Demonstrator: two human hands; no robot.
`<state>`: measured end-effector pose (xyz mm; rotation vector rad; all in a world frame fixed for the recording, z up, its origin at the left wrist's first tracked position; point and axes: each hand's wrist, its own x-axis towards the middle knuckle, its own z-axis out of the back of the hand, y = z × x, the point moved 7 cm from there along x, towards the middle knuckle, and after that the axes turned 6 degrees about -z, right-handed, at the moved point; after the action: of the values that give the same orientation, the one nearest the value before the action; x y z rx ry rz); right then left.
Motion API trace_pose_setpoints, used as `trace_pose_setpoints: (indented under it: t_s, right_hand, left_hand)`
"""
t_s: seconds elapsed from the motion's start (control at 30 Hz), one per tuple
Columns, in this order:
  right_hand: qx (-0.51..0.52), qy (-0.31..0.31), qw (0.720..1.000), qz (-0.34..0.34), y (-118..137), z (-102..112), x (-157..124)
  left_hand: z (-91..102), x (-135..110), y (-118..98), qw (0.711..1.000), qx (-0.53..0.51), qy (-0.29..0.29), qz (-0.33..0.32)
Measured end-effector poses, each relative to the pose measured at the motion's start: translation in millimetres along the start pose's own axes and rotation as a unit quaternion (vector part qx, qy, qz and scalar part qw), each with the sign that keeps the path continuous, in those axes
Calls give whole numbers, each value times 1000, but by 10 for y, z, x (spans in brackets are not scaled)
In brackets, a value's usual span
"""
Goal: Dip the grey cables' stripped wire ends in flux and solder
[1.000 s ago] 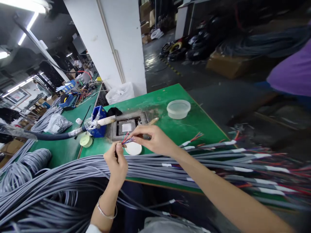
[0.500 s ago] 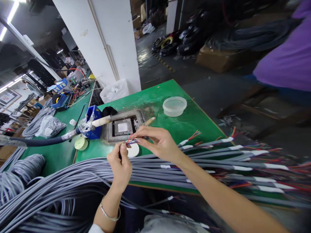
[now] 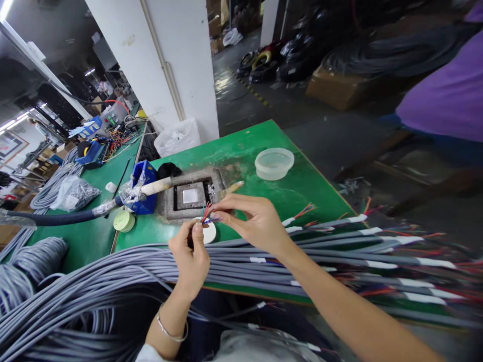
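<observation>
My left hand (image 3: 190,256) is closed around the end of a grey cable, pinching it upright just over the cable pile. A fan of thin coloured wires (image 3: 206,215) sticks out of that cable end. My right hand (image 3: 252,221) pinches those wire tips with thumb and fingers, the other fingers spread. Both hands hover above a thick bundle of grey cables (image 3: 113,281) that lies across the near edge of the green table (image 3: 245,151). A small white disc (image 3: 208,232) lies on the table just behind my hands.
A square solder pot (image 3: 190,195) sits set into the table with a hose nozzle (image 3: 151,188) pointing at it. A clear plastic tub (image 3: 274,163) stands beyond. Taped cable ends (image 3: 377,246) spread right. A person in purple (image 3: 445,100) is at the far right.
The view has shifted slightly and my hands sit a little further right in the picture. My right fingers keep working the coloured wire tips; my left hand's grip is unchanged.
</observation>
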<state>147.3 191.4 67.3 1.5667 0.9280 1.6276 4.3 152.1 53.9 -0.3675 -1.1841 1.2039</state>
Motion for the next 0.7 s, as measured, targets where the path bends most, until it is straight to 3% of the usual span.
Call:
trace_pose_setpoints:
  t_s: [0.2, 0.7]
  right_hand:
    - [32, 26, 997, -72, -98, -44, 11]
    - [86, 10, 993, -82, -143, -70, -31]
  left_hand:
    - [-14, -19, -37, 1000, 7, 0, -18]
    - [-37, -39, -84, 999, 5, 14, -36]
